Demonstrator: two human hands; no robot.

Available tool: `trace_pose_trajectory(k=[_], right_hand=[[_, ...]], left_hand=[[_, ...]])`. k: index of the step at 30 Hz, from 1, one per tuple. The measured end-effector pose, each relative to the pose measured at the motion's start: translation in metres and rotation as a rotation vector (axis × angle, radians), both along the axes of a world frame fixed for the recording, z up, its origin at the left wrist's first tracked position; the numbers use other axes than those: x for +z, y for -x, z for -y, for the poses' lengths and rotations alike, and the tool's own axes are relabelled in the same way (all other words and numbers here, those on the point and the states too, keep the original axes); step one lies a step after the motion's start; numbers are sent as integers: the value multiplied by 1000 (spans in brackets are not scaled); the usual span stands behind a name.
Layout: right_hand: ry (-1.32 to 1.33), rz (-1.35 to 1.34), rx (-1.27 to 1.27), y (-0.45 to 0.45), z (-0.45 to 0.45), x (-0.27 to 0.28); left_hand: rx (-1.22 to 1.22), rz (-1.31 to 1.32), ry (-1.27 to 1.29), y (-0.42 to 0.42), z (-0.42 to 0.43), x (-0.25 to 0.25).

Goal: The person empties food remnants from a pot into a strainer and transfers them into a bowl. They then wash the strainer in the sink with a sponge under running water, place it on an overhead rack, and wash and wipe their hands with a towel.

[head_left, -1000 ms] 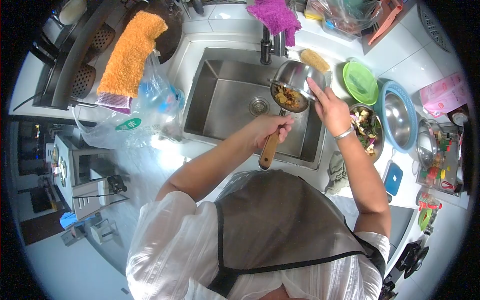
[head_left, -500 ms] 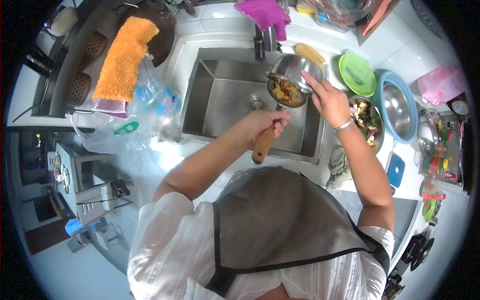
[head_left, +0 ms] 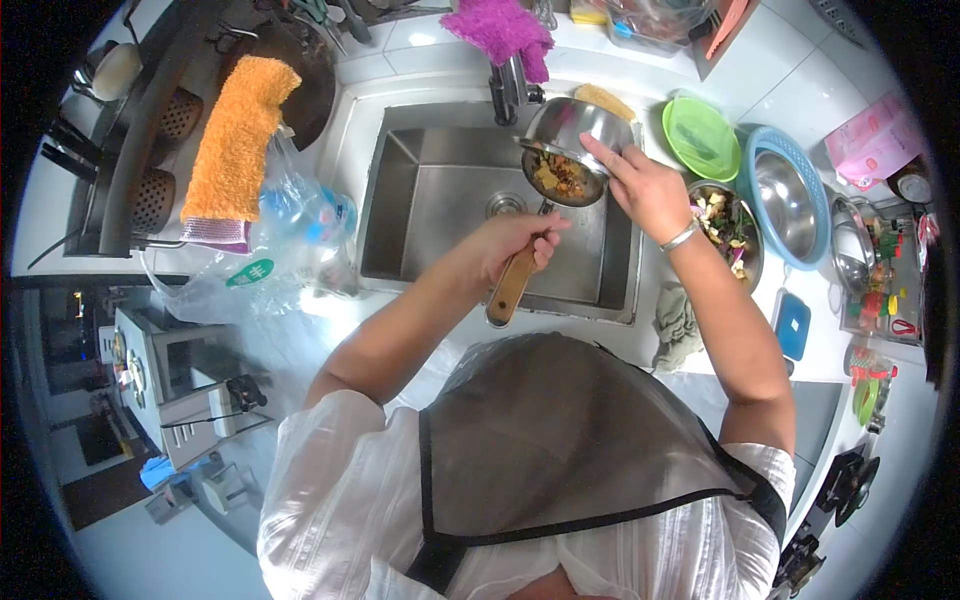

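1. Your left arm reaches forward from the left, elbow bent, and your left hand curls closed around the handle of a round, shallow metal scoop with a brown wooden handle.
2. Your right arm comes in from the other side, a silver-coloured band at the wrist; your right hand is partly open, index finger straight, holding the side of a shiny round stainless-steel bowl.
3. The bowl tilts with its mouth toward you, just above the scoop's round head, where yellowish and dark bits lie; both are over the right part of a rectangular stainless-steel sink.
4. On the clear plastic bag to your left, a green oval bears pale marks too small to read; the lettering on the pink package is equally unreadable.
5. The sink sits in a white countertop. To its right you have a light-green plastic basin, a round blue plastic basket and a metal bowl of chopped vegetables.
6. A fluffy purple cloth hangs at the tap.
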State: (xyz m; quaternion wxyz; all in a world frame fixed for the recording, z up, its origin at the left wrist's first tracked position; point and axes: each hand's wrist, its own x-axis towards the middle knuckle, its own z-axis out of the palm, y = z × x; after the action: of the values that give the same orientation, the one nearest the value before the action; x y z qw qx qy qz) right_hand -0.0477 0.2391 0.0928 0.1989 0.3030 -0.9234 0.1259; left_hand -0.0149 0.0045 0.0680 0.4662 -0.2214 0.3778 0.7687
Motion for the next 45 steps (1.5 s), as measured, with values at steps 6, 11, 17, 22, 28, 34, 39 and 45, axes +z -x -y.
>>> trace_pose_trajectory(k=[6,11,17,22,28,34,39,45], right_hand=[[1,1,3,-2,2,-3],[-5,25,9,-5,3,-3],[-9,52,30,-7,3,-4],[152,102,20,-6,2,-18],[197,166,-175,-12,15,-21],[162,72,-168,-11,21,-19],[149,228,-269,-7,25,-9],[163,225,-243,7,25,-17]], left_hand=[[-2,38,-7,-2,2,-6],[18,31,-6,-4,2,-10],[34,42,-55,-3,4,-12],[38,-2,13,-6,3,-13],[71,-43,63,-8,-4,-15],[105,-7,0,-9,-9,-22],[96,23,-6,-8,-9,-21],[104,25,50,-10,-12,-7]])
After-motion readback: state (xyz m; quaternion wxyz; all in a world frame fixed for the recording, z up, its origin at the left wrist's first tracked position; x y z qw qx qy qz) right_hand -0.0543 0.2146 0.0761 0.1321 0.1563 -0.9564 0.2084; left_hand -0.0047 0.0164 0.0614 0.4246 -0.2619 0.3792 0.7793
